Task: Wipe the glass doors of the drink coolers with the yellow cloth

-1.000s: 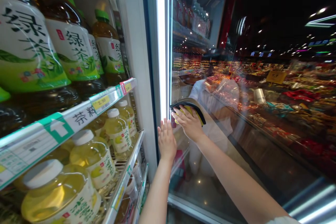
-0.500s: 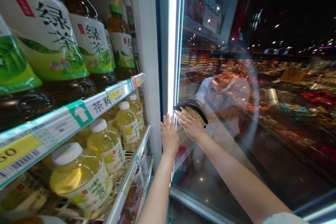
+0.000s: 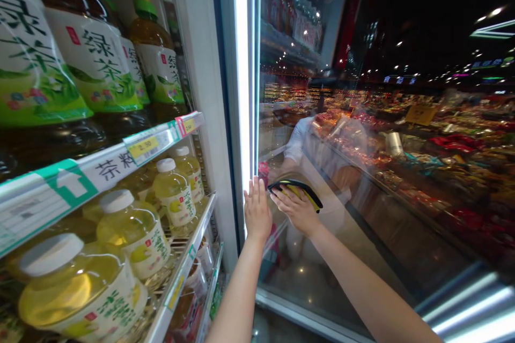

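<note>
The cloth (image 3: 308,193) is pressed against the near face of the glass (image 3: 341,257) under the right grip (image 3: 295,210), its fingers extended rather than clenched, while the left grip (image 3: 258,217) is held open and empty beside the light strip (image 3: 242,64), just to the left. Because the cloth appears to be kept up by pressure alone, it could be dropped if the palm were eased, or bunched if pressure were uneven.

The one view looks from the wearer's head, forward and down past both forearms, which enter along the bottom edge; shelves (image 3: 108,161) stand close on the left, the glass door (image 3: 306,118) fills the right.
</note>
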A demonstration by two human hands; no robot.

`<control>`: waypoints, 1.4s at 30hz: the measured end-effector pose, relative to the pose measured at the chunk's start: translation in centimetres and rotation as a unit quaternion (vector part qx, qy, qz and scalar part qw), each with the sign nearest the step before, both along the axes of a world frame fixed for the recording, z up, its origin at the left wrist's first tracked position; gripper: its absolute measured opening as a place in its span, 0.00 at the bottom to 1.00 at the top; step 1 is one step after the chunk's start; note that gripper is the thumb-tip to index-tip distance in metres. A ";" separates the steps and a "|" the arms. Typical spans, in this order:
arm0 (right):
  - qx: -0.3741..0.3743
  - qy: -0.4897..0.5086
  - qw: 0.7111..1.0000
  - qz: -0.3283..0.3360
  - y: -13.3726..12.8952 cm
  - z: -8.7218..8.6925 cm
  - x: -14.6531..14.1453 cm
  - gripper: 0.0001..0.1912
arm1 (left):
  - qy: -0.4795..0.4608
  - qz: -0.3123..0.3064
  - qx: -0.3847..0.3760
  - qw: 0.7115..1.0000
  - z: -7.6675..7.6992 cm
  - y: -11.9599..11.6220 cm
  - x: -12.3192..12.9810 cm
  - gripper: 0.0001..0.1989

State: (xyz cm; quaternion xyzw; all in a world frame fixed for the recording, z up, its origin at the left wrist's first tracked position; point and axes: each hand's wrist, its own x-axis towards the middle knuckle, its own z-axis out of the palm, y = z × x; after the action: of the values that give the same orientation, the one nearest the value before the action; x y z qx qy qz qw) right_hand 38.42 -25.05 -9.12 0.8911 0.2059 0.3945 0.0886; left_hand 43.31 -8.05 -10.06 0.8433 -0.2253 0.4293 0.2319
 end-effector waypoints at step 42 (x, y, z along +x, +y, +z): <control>0.187 -0.120 0.935 -0.276 -11.8 -4.4 -10.2 0.33 | -0.088 -0.228 0.063 0.968 -0.5 -15.0 -3.9 0.38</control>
State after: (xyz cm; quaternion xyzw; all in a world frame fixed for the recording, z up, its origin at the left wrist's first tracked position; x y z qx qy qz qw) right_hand 28.25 -36.82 -13.52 0.8595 -0.1378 0.4896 0.0501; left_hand 39.46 -23.01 -10.54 0.7415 -0.4573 0.4228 0.2495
